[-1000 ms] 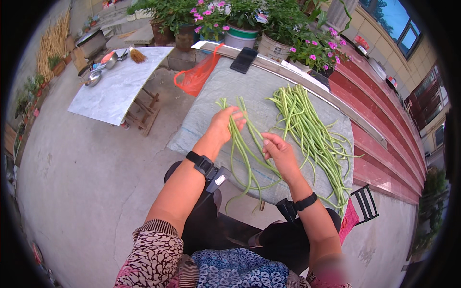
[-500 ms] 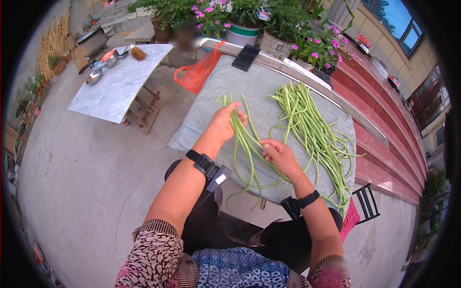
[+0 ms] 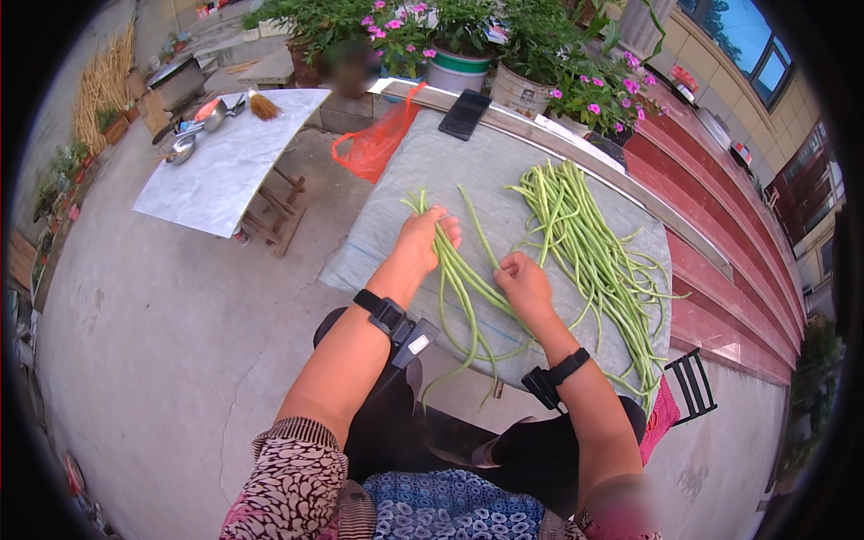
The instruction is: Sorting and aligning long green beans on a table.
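My left hand (image 3: pixel 425 241) is closed round a small bunch of green long beans (image 3: pixel 459 286), whose tips poke out above the fist while their lower ends trail down over the cloth's near edge. To its right, my right hand (image 3: pixel 526 286) pinches a single long bean (image 3: pixel 477 223) that slants up toward the far side, apart from the bunch at its top. A big pile of long beans (image 3: pixel 589 256) lies on the right of the grey cloth-covered table (image 3: pixel 378 236).
A phone (image 3: pixel 465 114) and an orange-red plastic bag (image 3: pixel 373 144) are at the table's far edge, with potted flowers (image 3: pixel 576 99) behind. Red steps (image 3: pixel 720 252) rise on the right. At left stands a marble-look table (image 3: pixel 229 166) with pans and a brush (image 3: pixel 263 106).
My right hand has drawn slightly up and right, and the single bean in it stands further from the bunch. My left hand keeps its grip on the bunch. The whole view has shifted slightly.
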Tool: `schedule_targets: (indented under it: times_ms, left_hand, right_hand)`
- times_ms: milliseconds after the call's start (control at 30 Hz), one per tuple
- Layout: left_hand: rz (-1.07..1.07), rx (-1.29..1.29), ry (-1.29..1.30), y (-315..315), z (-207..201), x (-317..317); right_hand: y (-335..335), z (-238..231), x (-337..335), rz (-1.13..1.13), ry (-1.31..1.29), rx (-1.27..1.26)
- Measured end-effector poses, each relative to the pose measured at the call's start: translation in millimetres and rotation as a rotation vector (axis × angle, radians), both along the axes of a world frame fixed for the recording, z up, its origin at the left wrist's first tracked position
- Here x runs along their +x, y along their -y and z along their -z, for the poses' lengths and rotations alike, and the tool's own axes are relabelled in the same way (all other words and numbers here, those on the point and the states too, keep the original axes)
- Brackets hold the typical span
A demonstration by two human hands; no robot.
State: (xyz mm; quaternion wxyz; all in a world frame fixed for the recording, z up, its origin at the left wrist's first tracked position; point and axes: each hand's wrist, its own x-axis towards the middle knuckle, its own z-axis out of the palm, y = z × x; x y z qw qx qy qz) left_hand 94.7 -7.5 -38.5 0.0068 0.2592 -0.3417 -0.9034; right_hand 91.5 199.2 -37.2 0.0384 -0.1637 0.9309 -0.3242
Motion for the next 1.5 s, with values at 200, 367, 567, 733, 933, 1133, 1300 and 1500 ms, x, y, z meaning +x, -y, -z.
schedule_targets:
  times_ms: [200,367,567,733,933,1133,1300,1500]
  left_hand:
    - [0.019,-0.032,-0.021,-4,-7,1]
    - [0.001,0.079,-0.081,-1,-5,2]
    - [-0.021,0.108,-0.025,-5,-14,3]
    - [0.037,0.248,-0.147,-9,-13,2]
    - [0.088,0.443,-0.375,-25,-30,-1]
    - [0.122,0.547,-0.525,-43,-38,-8]
    - [0.064,0.559,-0.519,-43,-39,-13]
    - [-0.043,0.491,-0.566,-30,-27,-33]
  right_hand:
    - [-8,-5,10,-0.051,0.130,-0.379]
    - [-12,-13,27,-0.226,0.199,-0.457]
    - [-19,-14,30,-0.309,0.183,-0.408]
    - [-24,-18,33,-0.297,0.307,-0.395]
    - [-20,-26,29,-0.449,0.505,-0.642]
    - [-35,-39,23,-0.543,1.069,-0.797]
    - [-62,-45,22,-0.614,1.084,-0.628]
    - [-128,-40,9,-0.445,0.801,-0.199]
